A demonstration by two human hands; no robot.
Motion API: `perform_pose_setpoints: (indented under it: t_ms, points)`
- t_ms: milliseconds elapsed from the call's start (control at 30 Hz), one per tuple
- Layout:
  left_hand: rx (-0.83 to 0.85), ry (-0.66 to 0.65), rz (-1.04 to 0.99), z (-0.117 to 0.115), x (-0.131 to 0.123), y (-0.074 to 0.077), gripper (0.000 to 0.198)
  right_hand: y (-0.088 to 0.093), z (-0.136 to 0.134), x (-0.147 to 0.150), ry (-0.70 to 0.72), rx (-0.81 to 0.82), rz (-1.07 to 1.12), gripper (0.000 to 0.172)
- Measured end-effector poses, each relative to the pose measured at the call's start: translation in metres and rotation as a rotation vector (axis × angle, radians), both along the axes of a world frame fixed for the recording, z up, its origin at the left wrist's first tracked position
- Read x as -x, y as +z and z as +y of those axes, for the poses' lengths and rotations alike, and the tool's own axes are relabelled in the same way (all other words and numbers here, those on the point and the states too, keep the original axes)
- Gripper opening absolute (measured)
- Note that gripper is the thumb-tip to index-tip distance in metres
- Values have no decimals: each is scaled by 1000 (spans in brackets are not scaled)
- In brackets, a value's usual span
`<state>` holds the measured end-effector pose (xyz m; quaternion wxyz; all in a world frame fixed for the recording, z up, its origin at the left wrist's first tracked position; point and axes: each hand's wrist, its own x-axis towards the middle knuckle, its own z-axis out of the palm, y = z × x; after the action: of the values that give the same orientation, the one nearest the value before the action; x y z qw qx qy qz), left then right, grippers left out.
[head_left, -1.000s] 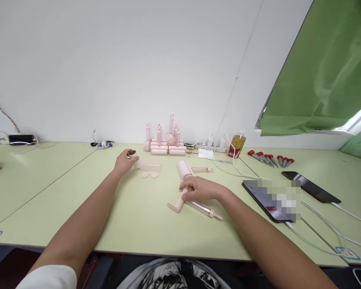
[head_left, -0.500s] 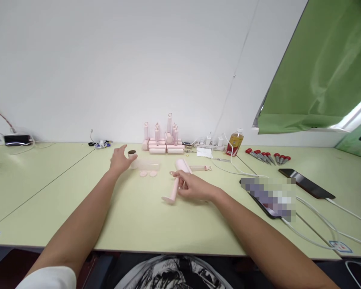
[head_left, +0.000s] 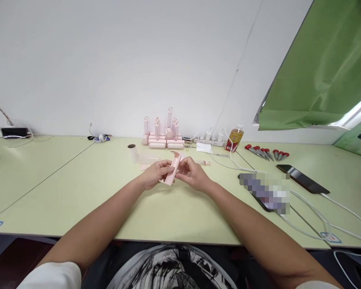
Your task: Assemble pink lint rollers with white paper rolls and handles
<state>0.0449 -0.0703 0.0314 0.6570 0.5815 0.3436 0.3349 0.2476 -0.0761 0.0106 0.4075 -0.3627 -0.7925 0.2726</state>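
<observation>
Above the middle of the table, a pink lint roller body is held tilted between both hands. My left hand grips its left side, thumb on top. From the other side my right hand closes its fingers on the right edge; the fingertips are partly hidden. An upright paper roll with a brown core stands beyond my left hand. Beside it lies a clear cover, partly behind my left hand, and a small pink disc. A pink handle with a ring end lies behind my right hand.
Several pink lint rollers stand and lie by the wall. To their right are a power strip, a bottle and red-handled screwdrivers. Two phones, one dark, lie on the right with white cables.
My left hand has left the paper roll, which stands upright, and come to the middle. Both hands now grip the roller body, its disc-ended rod having been lifted and turned.
</observation>
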Motion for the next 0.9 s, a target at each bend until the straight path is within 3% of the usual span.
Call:
perform_pose_setpoints:
  t_ms: [267, 733, 900]
  points:
    - [73, -83, -86, 1, 9, -11, 45, -4, 7, -1, 40, 135, -160, 42]
    - [113, -243, -94, 4, 14, -19, 45, 0, 3, -1, 271, 264, -425, 50]
    - [50, -280, -126, 2, 11, -22, 41, 1, 2, 1, 372, 283, -423, 49]
